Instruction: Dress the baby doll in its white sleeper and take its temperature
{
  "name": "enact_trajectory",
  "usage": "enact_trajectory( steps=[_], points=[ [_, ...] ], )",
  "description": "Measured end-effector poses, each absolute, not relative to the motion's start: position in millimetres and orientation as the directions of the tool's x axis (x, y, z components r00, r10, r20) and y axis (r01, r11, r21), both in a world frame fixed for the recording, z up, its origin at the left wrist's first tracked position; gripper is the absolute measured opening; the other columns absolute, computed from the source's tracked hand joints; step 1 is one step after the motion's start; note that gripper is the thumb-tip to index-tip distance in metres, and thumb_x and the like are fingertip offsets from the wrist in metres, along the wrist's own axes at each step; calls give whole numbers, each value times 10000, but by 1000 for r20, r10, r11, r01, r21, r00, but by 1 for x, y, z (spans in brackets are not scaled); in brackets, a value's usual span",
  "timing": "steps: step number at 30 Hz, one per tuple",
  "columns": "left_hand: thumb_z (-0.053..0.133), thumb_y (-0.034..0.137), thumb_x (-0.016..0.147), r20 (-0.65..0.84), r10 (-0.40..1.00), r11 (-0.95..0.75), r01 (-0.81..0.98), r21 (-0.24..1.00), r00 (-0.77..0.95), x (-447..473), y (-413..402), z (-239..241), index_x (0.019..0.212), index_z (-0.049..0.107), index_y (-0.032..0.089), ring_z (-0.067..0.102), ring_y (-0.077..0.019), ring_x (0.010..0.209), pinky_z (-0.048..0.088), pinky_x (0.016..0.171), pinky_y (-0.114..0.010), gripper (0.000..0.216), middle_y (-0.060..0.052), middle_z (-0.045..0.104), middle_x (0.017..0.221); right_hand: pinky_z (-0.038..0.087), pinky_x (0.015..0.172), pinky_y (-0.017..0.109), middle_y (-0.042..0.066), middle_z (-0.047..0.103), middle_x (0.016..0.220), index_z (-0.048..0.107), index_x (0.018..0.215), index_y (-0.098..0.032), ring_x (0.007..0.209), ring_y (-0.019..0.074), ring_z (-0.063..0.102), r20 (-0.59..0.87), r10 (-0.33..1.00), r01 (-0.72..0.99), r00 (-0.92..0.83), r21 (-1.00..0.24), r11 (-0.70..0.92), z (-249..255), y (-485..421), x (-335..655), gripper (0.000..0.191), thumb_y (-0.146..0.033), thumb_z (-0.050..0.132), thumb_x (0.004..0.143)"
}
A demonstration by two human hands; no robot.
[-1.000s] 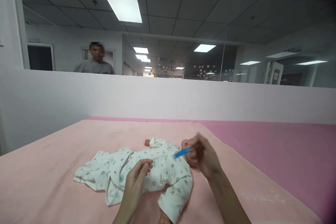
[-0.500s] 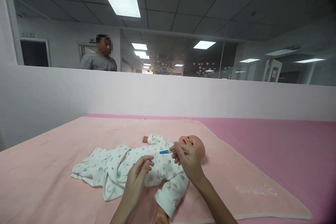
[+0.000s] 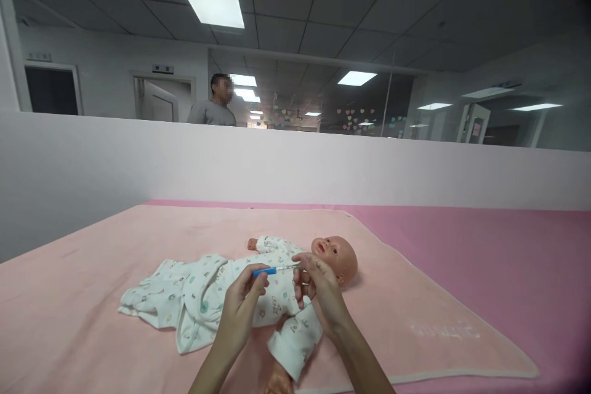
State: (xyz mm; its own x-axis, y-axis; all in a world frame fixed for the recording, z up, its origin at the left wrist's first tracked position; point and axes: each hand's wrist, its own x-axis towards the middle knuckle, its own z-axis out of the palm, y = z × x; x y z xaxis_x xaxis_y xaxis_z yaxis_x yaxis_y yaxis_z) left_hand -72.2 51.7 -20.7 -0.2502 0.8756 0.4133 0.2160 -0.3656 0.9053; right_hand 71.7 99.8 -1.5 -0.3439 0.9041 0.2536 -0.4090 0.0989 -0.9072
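Observation:
A thin stick with a blue end (image 3: 265, 272) and a slender pale shaft, which looks like a thermometer, is held level above the doll's chest. My left hand (image 3: 242, 298) pinches the blue end between thumb and fingers. At the other end of the shaft, the fingers of my right hand (image 3: 321, 286) are curled around its tip, which they hide. Below both hands a baby doll (image 3: 348, 258) lies on its back, head to the right. It wears a white printed outfit (image 3: 203, 295), whose loose lower part spreads to the left.
The doll lies on a peach blanket (image 3: 443, 295) over a pink surface (image 3: 508, 246). A low white wall (image 3: 323, 166) runs along the back, with glass above it. Beyond the glass stands a person in a grey top (image 3: 212, 113).
My left hand has closed on the stick's blue end, and the stick has moved left. My right hand has shifted slightly left, its fingers loosened. The person behind the glass has moved right.

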Motion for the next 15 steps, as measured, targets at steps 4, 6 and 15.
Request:
enact_trajectory(
  steps=[4, 6, 15],
  points=[
    [450, 448, 783, 393, 896, -343, 242, 908, -206, -74, 48, -18, 983, 574, 190, 530, -147, 748, 445, 700, -247, 349, -29, 576, 771, 392, 347, 196, 2, 547, 609, 608, 800, -141, 459, 100, 512, 302, 913, -295, -276, -930, 218, -7, 95, 89, 332, -440, 653, 664],
    [453, 460, 776, 356, 919, -310, 248, 918, -169, -72, 46, -20, 1044, 550, 204, 551, -165, 806, 451, 737, -268, 383, -50, 603, 880, 434, 394, 236, 28, 582, 614, 627, 789, -140, 486, 128, 533, 336, 925, -164, -175, -937, 309, -17, 90, 106, 346, -452, 665, 643],
    [445, 454, 786, 321, 933, -260, 313, 913, -161, -72, 44, -32, 1096, 535, 236, 560, -189, 916, 434, 822, -302, 390, -57, 610, 990, 457, 591, 375, 71, 657, 744, 650, 832, -255, 647, 265, 598, 298, 881, 516, 368, -853, 73, -88, 77, 190, 363, -531, 545, 621]
  ],
)
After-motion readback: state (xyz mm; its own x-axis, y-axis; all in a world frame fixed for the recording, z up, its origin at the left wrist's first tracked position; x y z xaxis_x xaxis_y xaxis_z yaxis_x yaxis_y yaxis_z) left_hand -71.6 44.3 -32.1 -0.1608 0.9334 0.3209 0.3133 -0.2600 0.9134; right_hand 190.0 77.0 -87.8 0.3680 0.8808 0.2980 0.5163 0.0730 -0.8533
